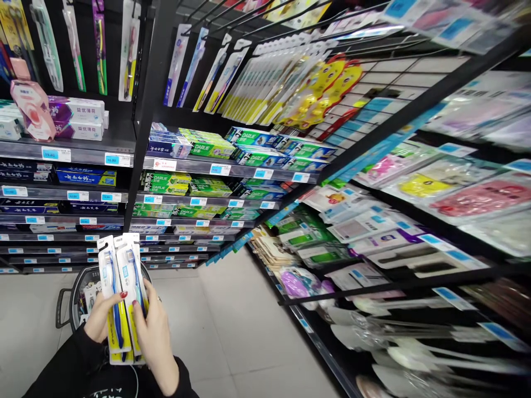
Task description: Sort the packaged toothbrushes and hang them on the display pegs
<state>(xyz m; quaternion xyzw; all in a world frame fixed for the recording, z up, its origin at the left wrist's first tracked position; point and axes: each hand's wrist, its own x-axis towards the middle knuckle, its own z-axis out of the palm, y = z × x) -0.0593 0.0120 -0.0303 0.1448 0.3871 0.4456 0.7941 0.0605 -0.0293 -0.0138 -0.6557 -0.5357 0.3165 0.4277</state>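
Several packaged toothbrushes [117, 309] are held upright in a small stack in front of my body, blue handles showing through clear fronts on white and yellow cards. My left hand [98, 316] grips the left edge of the stack, its thumb lying across the front. On the right side, my right hand [154, 326] closes round the packs with the thumb on the front and fingers behind. A dark shopping basket [78, 279] with small packages inside sits on the floor beyond and below, partly hidden by my hands and the packs.
Ahead stand shelves of toothpaste boxes [211, 145], with hanging toothbrush packs [259, 83] above. A rack of packaged goods [352, 221] runs along the right, blurred toward the edge. Grey tile floor [224, 320] lies between them. The basket handle [61, 308] sticks out left.
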